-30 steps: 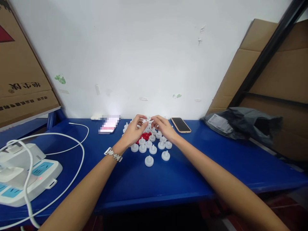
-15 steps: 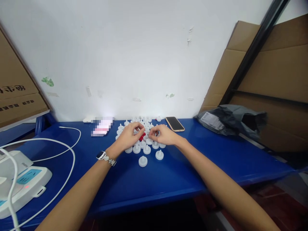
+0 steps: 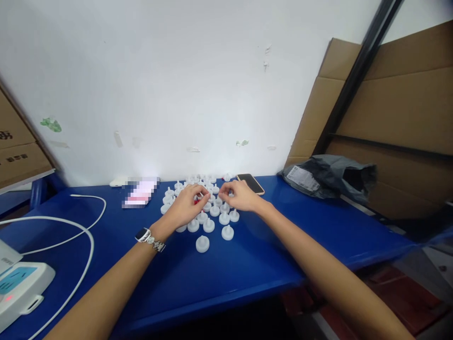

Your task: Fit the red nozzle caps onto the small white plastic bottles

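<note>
Several white round plastic caps with a short spout on top (image 3: 202, 243) stand grouped on the blue table (image 3: 247, 264). My left hand (image 3: 187, 204), with a watch (image 3: 143, 234) on its wrist, is over the left of the group, its thumb and fingers pinched together. Something tiny may be between them, too small to name. Opposite it, my right hand (image 3: 238, 194) hovers above the caps' right side, thumb and fingertips closed in a pinch. What it holds, if anything, is hidden. A bit of red (image 3: 196, 201) shows under my left fingers, mostly covered.
Behind my right hand lies a phone (image 3: 251, 183); a second, blurred phone (image 3: 141, 192) is back left. A grey plastic bag (image 3: 329, 174) rests at the right. White cable (image 3: 92, 245) and a power strip (image 3: 26, 288) occupy the left. The wall (image 3: 191, 94) borders the table's back.
The whole view has shifted, so the table's things appear further left. My right fingers have lifted from the cap they were at, and my left hand now covers most of the red bits.
</note>
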Demonstrator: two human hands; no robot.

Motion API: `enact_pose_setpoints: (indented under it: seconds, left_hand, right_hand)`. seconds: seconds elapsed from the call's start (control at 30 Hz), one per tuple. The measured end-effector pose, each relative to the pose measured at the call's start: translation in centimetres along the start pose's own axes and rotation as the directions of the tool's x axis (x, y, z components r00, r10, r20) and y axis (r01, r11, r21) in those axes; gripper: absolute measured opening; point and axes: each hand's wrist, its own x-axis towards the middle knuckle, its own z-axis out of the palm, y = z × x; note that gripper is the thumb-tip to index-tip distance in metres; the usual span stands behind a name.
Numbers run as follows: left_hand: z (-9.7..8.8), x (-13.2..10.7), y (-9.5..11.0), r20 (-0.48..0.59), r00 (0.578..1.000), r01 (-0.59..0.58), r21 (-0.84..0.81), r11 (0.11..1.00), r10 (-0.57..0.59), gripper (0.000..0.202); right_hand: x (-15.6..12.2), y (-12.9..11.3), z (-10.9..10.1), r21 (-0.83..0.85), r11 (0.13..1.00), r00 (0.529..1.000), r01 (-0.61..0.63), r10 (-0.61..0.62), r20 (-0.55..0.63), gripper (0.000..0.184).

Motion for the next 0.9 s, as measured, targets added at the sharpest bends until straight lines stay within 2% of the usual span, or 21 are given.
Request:
enact_pose_setpoints:
  seconds: [0.1,0.23,0.37,0.5,0.6,0.67,0.73,0.8,0.9]
  left_hand:
    - [0.4,1.6,0.5,0.012,1.0,-0.018,0.055,0.998,0.018,0.027]
    - [1.5,4.3,0.8,0.024,0.999,-0.043,0.125,0.991,0.04,0.026]
    - [2.9,5.8,0.4,0.02,1.0,-0.021,0.167,0.986,0.018,0.027]
    - [3.2,5.7,0.0,0.006,1.0,-0.007,0.155,0.988,0.006,0.026]
    - [2.3,4.8,0.2,-0.011,1.0,0.007,0.136,0.991,-0.005,0.026]
    - [1.3,3.9,0.5,-0.031,0.999,0.025,0.116,0.993,-0.022,0.026]
    - [0.4,2.9,1.0,-0.061,0.996,0.063,0.066,0.996,-0.059,0.027]
    - [-0.2,1.8,1.6,-0.08,0.99,0.112,-0.017,0.994,-0.113,0.033]
    - [-0.4,0.3,2.0,-0.082,0.986,0.136,-0.126,0.983,-0.147,0.041]
  right_hand:
    - [1.6,3.2,-0.5,-0.078,0.985,0.984,-0.157,0.149,-0.096,0.021]
    - [4.5,6.5,-0.2,-0.185,0.927,0.944,-0.327,0.312,-0.103,0.035]
    - [6.9,7.4,0.9,-0.296,0.902,0.949,-0.314,0.3,-0.093,0.051]
    - [8.3,7.3,1.8,-0.352,0.892,0.957,-0.284,0.288,-0.043,0.039]
    - [8.2,6.8,1.4,-0.329,0.9,0.958,-0.286,0.28,-0.067,0.031]
    - [7.2,5.9,0.8,-0.202,0.939,0.959,-0.277,0.257,-0.117,0.03]
    - [5.7,4.3,0.3,0.067,0.973,0.957,-0.222,0.231,-0.173,0.031]
    - [3.9,2.1,0.2,0.335,0.934,0.961,-0.121,0.196,-0.198,0.034]
    - [1.4,-1.3,1.0,0.548,0.836,0.96,0.013,0.142,-0.239,0.035]
